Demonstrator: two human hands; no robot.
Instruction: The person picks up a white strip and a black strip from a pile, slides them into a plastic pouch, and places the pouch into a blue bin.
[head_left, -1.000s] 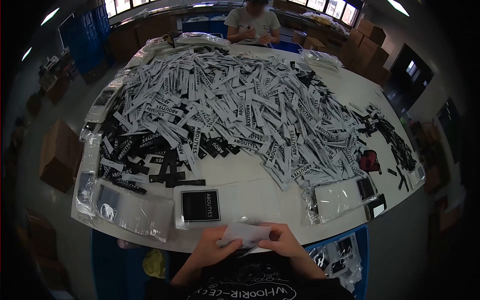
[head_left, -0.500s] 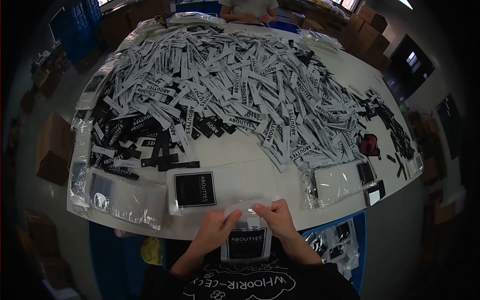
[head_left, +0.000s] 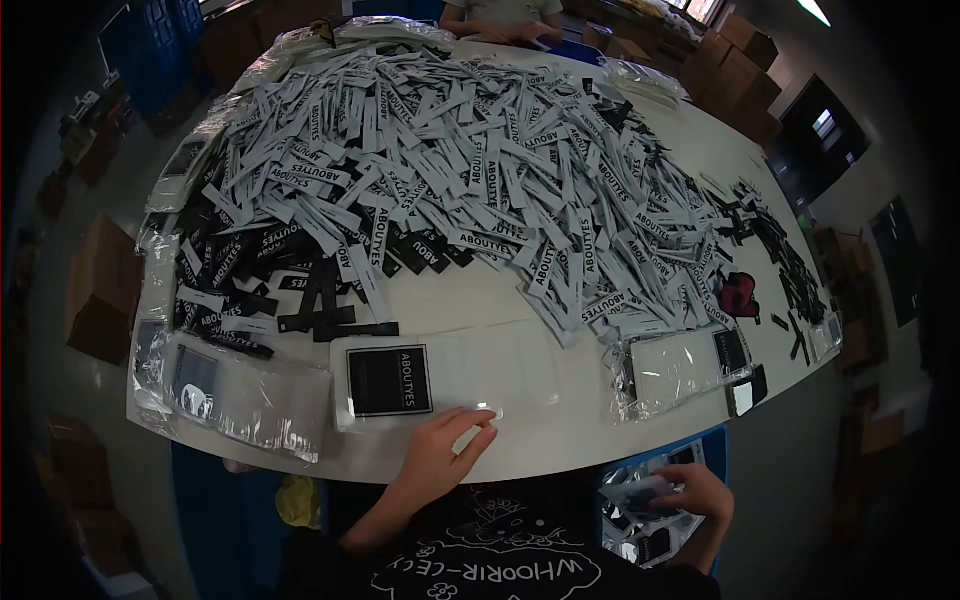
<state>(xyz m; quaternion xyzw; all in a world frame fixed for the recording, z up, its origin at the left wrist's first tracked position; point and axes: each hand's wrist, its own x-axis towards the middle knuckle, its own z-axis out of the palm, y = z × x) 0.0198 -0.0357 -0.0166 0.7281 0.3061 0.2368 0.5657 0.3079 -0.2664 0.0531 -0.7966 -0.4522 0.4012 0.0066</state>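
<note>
My left hand [head_left: 447, 455] is over the front edge of the table, its thumb and fingers apart with nothing between them. Its fingertips are right at the lower edge of a stack of clear plastic bags [head_left: 500, 370], whose top bag has a black square printed ABOUTYES. Low on the right, my right hand [head_left: 697, 495] pinches a filled plastic bag [head_left: 638, 491] over a blue bin [head_left: 722, 465]. More filled bags [head_left: 655, 545] lie in that bin under the hand.
A large heap of white ABOUTYES packets [head_left: 470, 170] covers the table, with black packets [head_left: 320, 300] at its left. Clear bag bundles [head_left: 255, 400] lie front left and front right [head_left: 675, 370]. A red item [head_left: 738, 295] lies right. Another person [head_left: 505, 20] is across the table.
The bag held in both hands before me has gone to the right, into my right hand over the bin. My left hand has let go and stays near the bag stack.
</note>
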